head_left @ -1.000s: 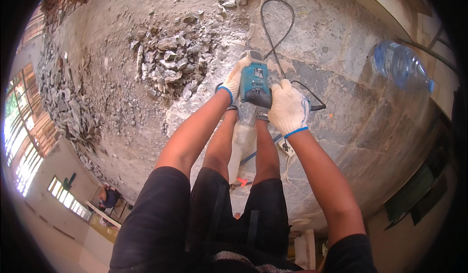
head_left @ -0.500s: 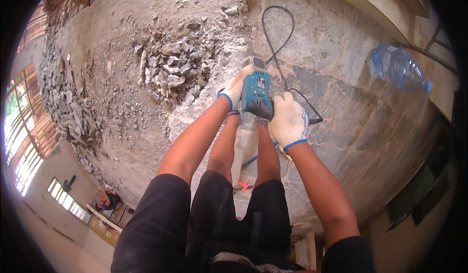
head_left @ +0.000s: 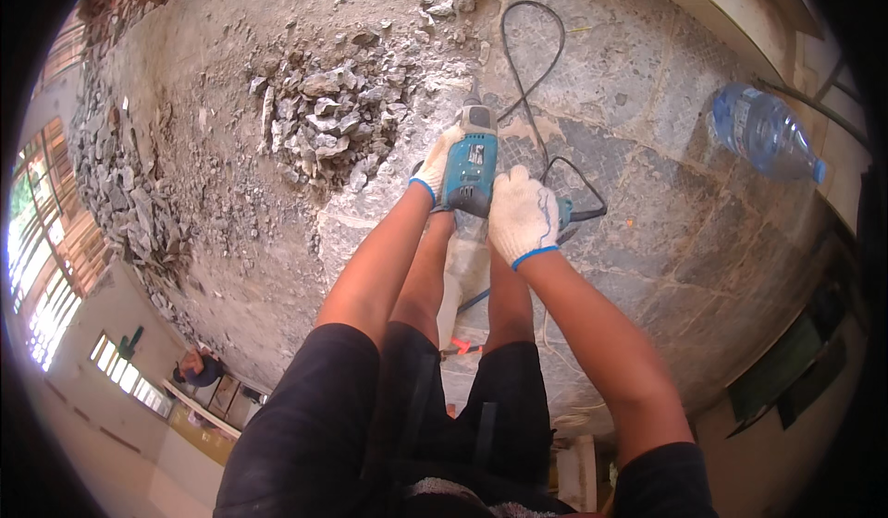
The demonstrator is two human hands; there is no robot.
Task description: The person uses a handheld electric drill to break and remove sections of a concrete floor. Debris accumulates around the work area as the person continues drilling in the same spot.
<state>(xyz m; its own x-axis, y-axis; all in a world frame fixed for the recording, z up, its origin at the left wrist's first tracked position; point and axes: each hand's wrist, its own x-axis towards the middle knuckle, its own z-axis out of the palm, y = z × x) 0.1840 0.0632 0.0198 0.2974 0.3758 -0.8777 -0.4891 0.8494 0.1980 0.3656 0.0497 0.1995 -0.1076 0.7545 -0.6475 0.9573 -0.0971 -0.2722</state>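
Observation:
A teal and grey demolition hammer [head_left: 470,168] is between my hands, its nose pointing away from me at the broken edge of the floor. My left hand [head_left: 437,165], in a white knitted glove with a blue cuff, is closed around the tool's left side; its fingers are partly hidden by the body. My right hand [head_left: 524,213], gloved the same way, is wrapped around the rear handle, whose teal end shows past the palm. From that end a dark power cord [head_left: 561,32] loops across the tiles. The bit's tip cannot be made out clearly.
Broken concrete chunks [head_left: 328,116] are heaped left of the tool, with more rubble [head_left: 125,194] farther left. A large clear blue plastic bottle [head_left: 763,132] lies on grey tiles [head_left: 666,203] at the right. Another person [head_left: 199,367] is far off at the lower left.
The hammer has shifted slightly left and tilted, with both hands still on it. My right hand has moved left, and more of the handle's teal end now shows.

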